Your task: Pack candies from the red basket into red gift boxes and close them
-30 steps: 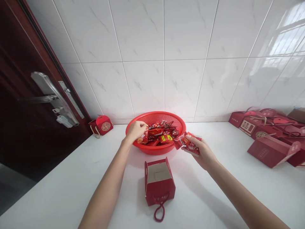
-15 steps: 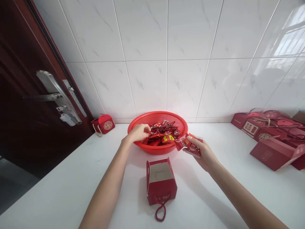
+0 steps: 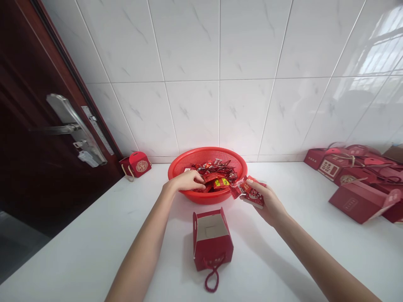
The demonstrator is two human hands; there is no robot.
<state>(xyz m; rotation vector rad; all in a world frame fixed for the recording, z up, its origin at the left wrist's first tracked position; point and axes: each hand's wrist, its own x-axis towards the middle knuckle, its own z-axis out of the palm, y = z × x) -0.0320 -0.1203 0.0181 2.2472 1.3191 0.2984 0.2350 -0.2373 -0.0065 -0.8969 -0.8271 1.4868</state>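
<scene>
A red plastic basket (image 3: pixel 208 152) full of small red packets (image 3: pixel 217 171) stands against the tiled wall. My left hand (image 3: pixel 189 180) reaches over its left rim, fingers bent down at the packets near a yellow-marked one (image 3: pixel 221 183); what the fingertips hold, if anything, is hidden. Right of the basket my right hand (image 3: pixel 267 201) is closed on several red packets (image 3: pixel 254 195), pinched between thumb and fingers. In front of the basket sits an open-topped dark red box (image 3: pixel 214 249), its inside bare, a red cord handle trailing toward me.
A small red box (image 3: pixel 137 164) stands at the back left beside the dark door (image 3: pixel 28 105). Several red gift boxes (image 3: pixel 355 167) are heaped at the right by the wall. The white table (image 3: pixel 94 239) carries everything.
My left hand has moved slightly right, further over the packets in the basket. The right hand keeps its packets in nearly the same place. The view has shifted a little.
</scene>
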